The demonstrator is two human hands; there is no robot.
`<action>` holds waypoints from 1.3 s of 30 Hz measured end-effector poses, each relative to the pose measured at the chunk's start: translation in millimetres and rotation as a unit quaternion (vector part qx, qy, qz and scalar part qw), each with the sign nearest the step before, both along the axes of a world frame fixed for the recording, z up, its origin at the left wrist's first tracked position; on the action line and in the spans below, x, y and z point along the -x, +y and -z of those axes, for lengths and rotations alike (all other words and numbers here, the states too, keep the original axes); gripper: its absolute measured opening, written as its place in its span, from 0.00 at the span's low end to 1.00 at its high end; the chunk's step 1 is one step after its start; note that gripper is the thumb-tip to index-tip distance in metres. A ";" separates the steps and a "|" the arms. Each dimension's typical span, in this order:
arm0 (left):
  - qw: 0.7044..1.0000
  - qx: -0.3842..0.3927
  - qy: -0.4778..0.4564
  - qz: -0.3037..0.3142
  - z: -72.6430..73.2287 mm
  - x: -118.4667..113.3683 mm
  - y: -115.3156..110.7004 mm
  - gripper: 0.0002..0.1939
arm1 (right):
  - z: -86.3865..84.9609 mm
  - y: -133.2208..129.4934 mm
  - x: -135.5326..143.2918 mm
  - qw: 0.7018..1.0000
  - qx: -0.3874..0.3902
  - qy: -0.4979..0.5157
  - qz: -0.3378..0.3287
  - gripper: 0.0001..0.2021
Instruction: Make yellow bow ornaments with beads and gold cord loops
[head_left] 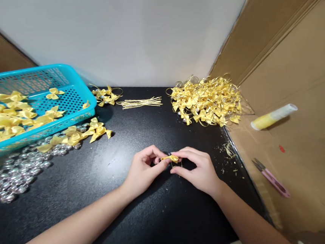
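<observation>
A small yellow ribbon bow (171, 159) is pinched between my two hands above the black table (122, 194). My left hand (145, 168) is closed on the bow's left end with thumb and fingertips. At its right side, my right hand (196, 168) is closed on the bow too, its thumb a little below. A thin gold cord shows just under the bow, near the right fingertips; its full course is hidden by the fingers.
At left stands a blue basket (83, 86) of yellow bows, beside silver bells (18, 177) and loose bows (96, 129). Gold cord pieces (141, 102) lie at the back, near a pile of corded bows (207, 99). Thread snips (273, 179) and a yellow-white tube (273, 116) lie on cardboard.
</observation>
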State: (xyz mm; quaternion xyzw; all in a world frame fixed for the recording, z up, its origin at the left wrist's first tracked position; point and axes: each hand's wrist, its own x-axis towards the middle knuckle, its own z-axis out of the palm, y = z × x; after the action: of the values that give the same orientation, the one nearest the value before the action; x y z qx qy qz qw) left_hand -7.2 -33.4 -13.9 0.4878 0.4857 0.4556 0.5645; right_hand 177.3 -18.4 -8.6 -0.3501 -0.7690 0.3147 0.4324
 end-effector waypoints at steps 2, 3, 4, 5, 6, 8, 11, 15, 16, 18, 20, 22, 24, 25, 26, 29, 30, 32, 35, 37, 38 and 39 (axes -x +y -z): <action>1.000 0.000 -0.002 0.005 0.2 0.0 -0.7 0.08 | 0.6 0.1 0.6 1.000 -0.016 0.017 0.002 0.11; 1.000 -0.001 -0.001 0.006 0.5 0.1 -1.0 0.08 | 1.0 0.1 0.9 0.999 -0.022 0.024 0.002 0.10; 1.000 -0.004 0.000 0.006 0.9 0.2 -1.4 0.08 | 1.6 0.2 1.3 0.999 -0.025 0.031 0.002 0.10; 1.000 -0.007 0.003 0.007 1.4 0.2 -1.7 0.08 | 2.4 0.2 1.8 0.999 -0.026 0.038 0.003 0.09; 1.000 -0.011 0.007 0.008 1.9 0.2 -2.1 0.07 | 3.4 0.1 2.4 0.999 -0.026 0.045 0.006 0.08; 1.000 -0.020 0.018 0.012 2.8 -0.1 -2.6 0.07 | 5.7 -0.5 3.7 0.998 -0.020 0.059 0.016 0.06; 0.998 -0.041 0.040 0.024 3.6 -0.6 -3.2 0.06 | 7.9 -1.6 5.3 0.997 -0.002 0.072 0.034 0.02; 0.990 -0.100 0.099 0.030 3.1 -0.4 -5.1 0.05 | 3.3 0.2 3.1 0.996 0.062 0.056 0.036 0.04; 0.984 -0.125 0.120 0.028 2.7 -0.3 -5.6 0.05 | 1.1 1.2 2.0 0.994 0.088 0.054 0.027 0.05; 0.969 -0.187 0.162 0.020 1.6 -0.1 -6.3 0.04 | -2.9 2.9 0.6 0.991 0.130 0.045 0.010 0.07; 0.951 -0.245 0.191 0.011 0.8 0.1 -6.2 0.04 | -5.5 3.6 1.2 0.989 0.145 0.021 0.004 0.04; 0.935 -0.285 0.212 0.006 0.2 0.3 -5.4 0.06 | -6.6 2.6 3.8 0.991 0.136 -0.004 0.009 0.03; 0.921 -0.320 0.224 0.006 -0.4 0.4 -4.1 0.06 | -7.0 0.2 7.0 0.993 0.120 -0.012 0.018 0.05; 0.913 -0.338 0.229 0.008 -1.0 0.4 -3.3 0.07 | -7.0 -1.2 8.5 0.994 0.110 -0.010 0.023 0.05; 0.905 -0.356 0.232 0.009 -1.8 0.2 -2.3 0.07 | -7.0 -2.6 9.7 0.994 0.101 -0.005 0.029 0.05; 0.882 -0.406 0.238 0.015 -5.5 -0.8 1.0 0.07 | -6.0 -5.8 12.2 0.994 0.090 0.045 0.046 0.05; 0.875 -0.421 0.240 0.017 -6.9 -1.3 2.4 0.07 | -5.3 -6.4 12.6 0.992 0.093 0.068 0.050 0.05; 0.859 -0.448 0.247 0.020 -9.1 -2.2 5.0 0.07 | -3.5 -7.0 13.0 0.988 0.102 0.105 0.055 0.05; 0.844 -0.469 0.257 0.022 -10.5 -2.8 8.5 0.07 | -0.8 -7.5 13.2 0.984 0.108 0.128 0.065 0.06; 0.839 -0.473 0.268 0.027 -10.3 -2.6 10.2 0.07 | 0.5 -7.8 13.5 0.983 0.107 0.129 0.076 0.06; 0.836 -0.474 0.275 0.032 -10.0 -2.4 10.9 0.06 | 0.9 -8.0 14.0 0.983 0.106 0.129 0.082 0.07; 0.832 -0.476 0.284 0.037 -9.7 -2.2 11.3 0.06 | 1.3 -8.2 14.6 0.982 0.107 0.130 0.087 0.07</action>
State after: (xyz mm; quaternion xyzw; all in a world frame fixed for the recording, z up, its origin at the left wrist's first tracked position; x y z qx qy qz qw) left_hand -5.0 -22.1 -4.2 0.8214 0.3293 0.4510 0.1164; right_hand 162.7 -26.6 -9.9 -0.4165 -0.6347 0.3989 0.5143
